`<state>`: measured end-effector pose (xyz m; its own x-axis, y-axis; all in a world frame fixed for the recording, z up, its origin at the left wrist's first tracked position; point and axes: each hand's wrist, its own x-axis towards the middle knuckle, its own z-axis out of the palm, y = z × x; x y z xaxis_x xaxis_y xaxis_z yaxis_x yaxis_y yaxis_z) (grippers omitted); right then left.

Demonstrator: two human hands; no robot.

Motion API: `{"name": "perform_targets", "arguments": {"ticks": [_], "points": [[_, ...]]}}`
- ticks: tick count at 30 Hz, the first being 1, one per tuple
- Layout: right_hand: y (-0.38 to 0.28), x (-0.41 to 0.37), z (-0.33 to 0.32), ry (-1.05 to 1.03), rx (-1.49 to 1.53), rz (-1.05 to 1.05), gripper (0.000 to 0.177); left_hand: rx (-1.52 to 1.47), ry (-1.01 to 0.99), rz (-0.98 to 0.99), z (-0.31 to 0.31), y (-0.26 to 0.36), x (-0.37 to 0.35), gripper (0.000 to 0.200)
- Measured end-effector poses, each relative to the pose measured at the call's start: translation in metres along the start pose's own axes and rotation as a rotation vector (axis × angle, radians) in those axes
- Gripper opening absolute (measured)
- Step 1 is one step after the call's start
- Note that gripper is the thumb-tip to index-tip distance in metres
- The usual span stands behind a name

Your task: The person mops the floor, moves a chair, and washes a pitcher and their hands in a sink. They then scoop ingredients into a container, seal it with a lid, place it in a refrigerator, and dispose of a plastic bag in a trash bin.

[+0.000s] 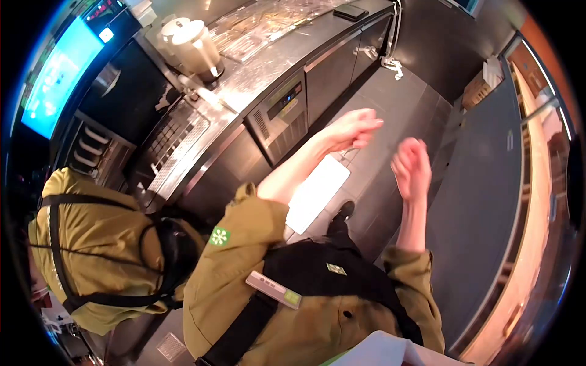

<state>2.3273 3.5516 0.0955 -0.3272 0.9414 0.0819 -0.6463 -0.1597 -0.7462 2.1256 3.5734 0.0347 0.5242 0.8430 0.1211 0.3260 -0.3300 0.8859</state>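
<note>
The floor aisle (397,100) is lying open beneath the left hand (351,129) and right hand (412,168). A steel counter (256,79), a dark counter (488,183) and a co-worker (97,244) are hemming it in.

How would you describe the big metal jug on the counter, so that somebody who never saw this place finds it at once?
Start at the long steel counter beside the aisle. Toward its end near the bright blue screen, just beyond the perforated drain grid, stands the jug. It is the only tall, rounded, lidded vessel there; the black device at the other end lies flat.
</note>
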Motion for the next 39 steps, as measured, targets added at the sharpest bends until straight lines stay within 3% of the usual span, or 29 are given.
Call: {"name": "perform_targets", "arguments": {"ticks": [2, 3, 4, 5, 6, 8, 9, 10, 12, 14, 17, 19, 20, 21, 22, 24, 26, 28, 31, 34, 36, 37, 39], "points": [[-0.006, 0.047, -0.042, 0.122, -0.513, -0.149, 0.023, 1.046, 0.395, -0.004, -0.009, -0.056, 0.07, 0.015], [-0.023, 0.057, -0.043, 0.038, -0.515, 0.0, 0.024, 0.936, 0.009, -0.266, -0.018, -0.058, 0.076, 0.014], [-0.033, 0.072, -0.057, -0.2, -0.406, 0.08, 0.024, 0.671, -0.064, -0.408, -0.022, -0.069, 0.079, 0.027], [-0.038, 0.09, -0.068, -0.296, -0.39, 0.197, 0.025, 0.423, -0.133, -0.352, -0.026, -0.09, 0.07, 0.036], [-0.037, 0.115, -0.088, -0.347, -0.483, 0.372, 0.028, 0.437, -0.174, -0.435, -0.031, -0.093, 0.064, 0.039], [-0.008, 0.165, -0.135, -0.232, -0.887, 0.48, 0.031, 0.397, -0.141, -0.691, -0.046, -0.073, 0.065, 0.05], [-0.003, 0.182, -0.152, -0.338, -1.323, 0.347, 0.031, 0.514, 0.022, -0.683, -0.047, -0.082, 0.056, 0.047], [-0.001, 0.2, -0.163, -0.448, -1.743, 0.168, 0.032, 0.539, 0.063, -0.829, -0.054, -0.082, 0.058, 0.046], [-0.008, 0.243, -0.158, -0.619, -1.302, 0.462, 0.035, 0.488, 0.042, -1.049, -0.072, -0.088, 0.069, 0.047], [0.01, 0.281, -0.16, -0.605, -0.784, 0.741, 0.032, 0.396, 0.004, -1.083, -0.087, -0.112, 0.086, 0.045], [0.021, 0.342, -0.151, -0.817, -1.213, 0.559, 0.036, 0.259, -0.003, -0.808, -0.138, -0.16, 0.139, 0.043], [0.029, 0.399, -0.159, -0.87, -1.183, 0.644, 0.037, 0.282, 0.183, -0.63, -0.194, -0.184, 0.196, 0.04], [0.032, 0.429, -0.163, -0.859, -1.161, 0.648, 0.038, 0.228, 0.321, -0.625, -0.223, -0.209, 0.223, 0.04], [0.035, 0.462, -0.17, -0.795, -1.128, 0.662, 0.039, 0.304, 0.444, -0.765, -0.258, -0.194, 0.259, 0.038], [0.036, 0.496, -0.175, -0.73, -1.119, 0.628, 0.031, 0.384, 0.443, -0.936, -0.296, -0.203, 0.29, 0.035], [0.035, 0.568, -0.167, -0.523, -0.972, 0.678, 0.022, 0.593, 0.657, -0.862, -0.339, -0.242, 0.321, 0.034], [0.044, 0.636, -0.159, -0.48, -0.953, 0.567, 0.015, 0.807, 0.844, -0.808, -0.361, -0.281, 0.339, 0.033], [0.059, 0.692, -0.142, -0.426, -0.894, 0.526, 0.022, 1.072, 0.997, -0.73, -0.38, -0.314, 0.345, 0.033], [0.107, 0.753, -0.125, -0.299, -0.824, 0.366, 0.048, 1.068, 0.976, -0.828, -0.403, -0.355, 0.344, 0.033], [0.151, 0.8, -0.114, -0.381, -1.021, 0.296, 0.065, 0.887, 0.902, -0.98, -0.412, -0.361, 0.345, 0.032], [0.173, 0.821, -0.109, -0.525, -1.156, 0.303, 0.068, 0.813, 0.927, -1.014, -0.421, -0.358, 0.346, 0.031], [0.185, 0.825, -0.108, -0.565, -1.141, 0.215, 0.053, 0.853, 0.949, -0.984, -0.422, -0.356, 0.344, 0.028], [0.197, 0.833, -0.111, -0.785, -1.124, 0.31, 0.047, 0.842, 0.957, -0.971, -0.425, -0.353, 0.337, 0.028]]}}
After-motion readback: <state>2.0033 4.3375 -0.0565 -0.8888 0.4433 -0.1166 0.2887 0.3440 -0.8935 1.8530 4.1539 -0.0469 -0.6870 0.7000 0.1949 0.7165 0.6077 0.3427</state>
